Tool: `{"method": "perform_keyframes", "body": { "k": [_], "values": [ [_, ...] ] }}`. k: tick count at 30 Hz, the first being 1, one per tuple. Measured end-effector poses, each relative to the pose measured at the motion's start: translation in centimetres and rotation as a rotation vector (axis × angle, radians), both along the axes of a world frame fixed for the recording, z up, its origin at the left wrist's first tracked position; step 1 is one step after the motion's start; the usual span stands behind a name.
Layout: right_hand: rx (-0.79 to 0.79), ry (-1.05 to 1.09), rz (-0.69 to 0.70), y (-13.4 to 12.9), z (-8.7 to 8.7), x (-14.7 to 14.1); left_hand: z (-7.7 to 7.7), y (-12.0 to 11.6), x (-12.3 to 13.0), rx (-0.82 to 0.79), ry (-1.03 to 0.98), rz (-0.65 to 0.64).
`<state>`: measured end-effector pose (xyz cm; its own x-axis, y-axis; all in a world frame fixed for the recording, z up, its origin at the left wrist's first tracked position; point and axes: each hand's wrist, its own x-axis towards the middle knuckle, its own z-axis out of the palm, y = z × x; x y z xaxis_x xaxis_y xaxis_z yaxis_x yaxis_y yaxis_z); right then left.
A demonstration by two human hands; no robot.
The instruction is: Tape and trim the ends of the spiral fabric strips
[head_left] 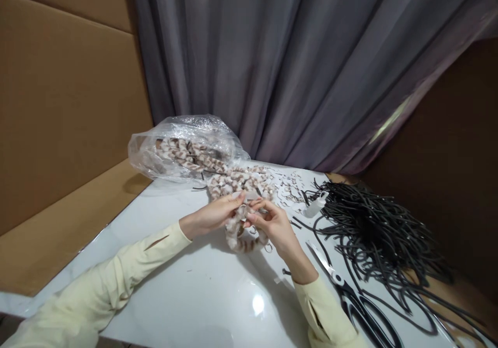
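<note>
Both hands are at the middle of the table, closed around the upper end of a fluffy white-and-brown loop (235, 239). My left hand (216, 214) pinches it from the left, thumb and fingers together. Opposite, my right hand (274, 226) grips it with bent fingers. A whitish translucent piece (251, 195) shows at the fingertips; its kind is unclear. The loop hangs below my fingers, close to the tabletop, with a small metal ring (268, 248) at its right. Where the loop's ends meet is partly hidden by my fingers.
Behind lie more fluffy striped cords (221, 179), some inside a clear plastic bag (143, 153). Small metal pieces (291, 187) are scattered beside a translucent squeeze bottle (316, 205). At right are a heap of black cords (377, 228) and opened scissors (344, 288). Cardboard (70, 104) stands left.
</note>
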<state>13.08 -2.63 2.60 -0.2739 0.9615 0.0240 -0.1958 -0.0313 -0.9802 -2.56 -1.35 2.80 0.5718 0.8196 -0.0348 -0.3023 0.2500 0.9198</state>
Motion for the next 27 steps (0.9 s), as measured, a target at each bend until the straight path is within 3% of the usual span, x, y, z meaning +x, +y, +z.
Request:
{"method": "perform_keyframes", "body": {
  "k": [17,22,27],
  "values": [
    [-0.043,-0.106,-0.196,-0.5,-0.1,-0.5,-0.1,-0.8,0.6,0.123,0.124,-0.033],
    [0.142,-0.163,-0.259,-0.3,-0.7,-0.6,-0.3,-1.1,0.8,0.214,0.207,-0.044],
    [0.521,-0.466,-0.340,-0.4,-1.2,-0.4,-0.8,-1.0,0.9,0.240,0.201,-0.041]
  ]
}}
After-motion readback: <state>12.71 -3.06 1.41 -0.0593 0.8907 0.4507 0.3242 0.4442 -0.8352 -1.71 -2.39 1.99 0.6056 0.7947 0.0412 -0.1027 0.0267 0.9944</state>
